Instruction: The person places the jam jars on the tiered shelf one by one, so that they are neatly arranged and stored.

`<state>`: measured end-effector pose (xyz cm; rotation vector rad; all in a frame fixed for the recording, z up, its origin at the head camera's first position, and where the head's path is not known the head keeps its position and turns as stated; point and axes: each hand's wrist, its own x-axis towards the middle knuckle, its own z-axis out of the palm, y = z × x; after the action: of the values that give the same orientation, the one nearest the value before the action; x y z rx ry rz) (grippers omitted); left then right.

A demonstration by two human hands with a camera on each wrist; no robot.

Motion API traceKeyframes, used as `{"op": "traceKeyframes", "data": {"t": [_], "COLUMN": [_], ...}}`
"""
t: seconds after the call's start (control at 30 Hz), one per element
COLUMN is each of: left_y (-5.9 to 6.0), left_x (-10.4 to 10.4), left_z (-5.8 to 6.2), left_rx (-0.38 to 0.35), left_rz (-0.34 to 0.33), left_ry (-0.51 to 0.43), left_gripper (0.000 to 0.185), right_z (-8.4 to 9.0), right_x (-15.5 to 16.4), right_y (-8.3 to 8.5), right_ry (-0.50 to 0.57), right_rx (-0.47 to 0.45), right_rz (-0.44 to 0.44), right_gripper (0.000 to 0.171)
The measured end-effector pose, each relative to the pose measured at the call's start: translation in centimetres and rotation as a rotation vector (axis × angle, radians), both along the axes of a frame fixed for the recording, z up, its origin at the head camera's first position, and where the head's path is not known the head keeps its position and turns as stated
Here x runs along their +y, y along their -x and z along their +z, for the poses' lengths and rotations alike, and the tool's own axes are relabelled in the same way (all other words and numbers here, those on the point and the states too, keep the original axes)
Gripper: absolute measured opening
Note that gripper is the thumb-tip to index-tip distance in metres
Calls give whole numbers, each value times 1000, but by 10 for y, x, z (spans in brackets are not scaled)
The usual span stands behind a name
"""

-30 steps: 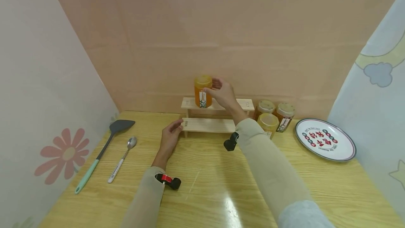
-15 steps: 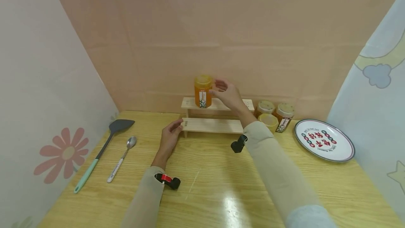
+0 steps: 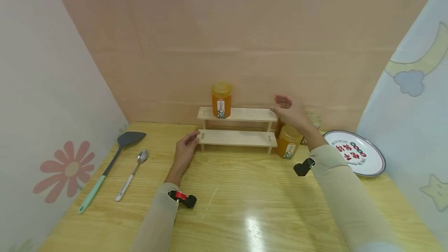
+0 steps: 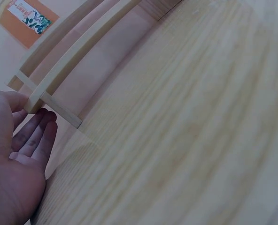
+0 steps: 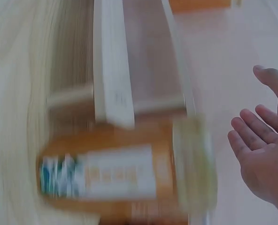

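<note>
A two-tier wooden shelf [image 3: 238, 138] stands at the back of the table. My left hand [image 3: 184, 150] holds the left end of its lower board, thumb on top and fingertips underneath in the left wrist view. On the upper board, toward the left, a honey jar [image 3: 221, 106] with a yellow lid stands upright. My right hand [image 3: 293, 112] holds nothing, its fingers spread loosely above the jars right of the shelf. Nearest below it is another honey jar [image 3: 289, 145], whose label [image 5: 115, 173] shows blurred in the right wrist view. Further jars behind are partly hidden by that hand.
A white plate [image 3: 376, 162] with red lettering lies at the right. On the left are a dark spatula [image 3: 130, 138] with a green handle and a metal spoon [image 3: 141, 157]. A patterned sheet stands at each side, and a plain one behind the shelf.
My right hand has let go of the jar on the upper board and moved right, over the other jars. My left hand has kept its place at the shelf's end.
</note>
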<state>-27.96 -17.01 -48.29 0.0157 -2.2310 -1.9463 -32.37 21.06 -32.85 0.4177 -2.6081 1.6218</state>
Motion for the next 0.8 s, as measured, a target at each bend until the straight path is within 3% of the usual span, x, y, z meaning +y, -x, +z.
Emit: {"op": "traceKeyframes", "data": {"t": [0.1, 0.37, 0.57, 0.8], "left_y": [-1, -3, -2, -1], "left_x": [-2, -5, -6, -4], "left_z": [-1, -1, -2, -3], "left_rx": [-5, -1, 0, -4], "left_rz": [0, -26, -3, 11], "left_ry": [3, 9, 14, -1], "left_gripper": [30, 33, 29, 30], "right_z": [-11, -16, -28, -56], "right_x": [30, 84, 109, 126], "right_y": [3, -7, -7, -6], "right_ry": [-46, -105, -108, -109], "right_rx": [14, 16, 5, -45], "right_rz": [-48, -154, -216, -221], "right_gripper": [71, 72, 71, 86]}}
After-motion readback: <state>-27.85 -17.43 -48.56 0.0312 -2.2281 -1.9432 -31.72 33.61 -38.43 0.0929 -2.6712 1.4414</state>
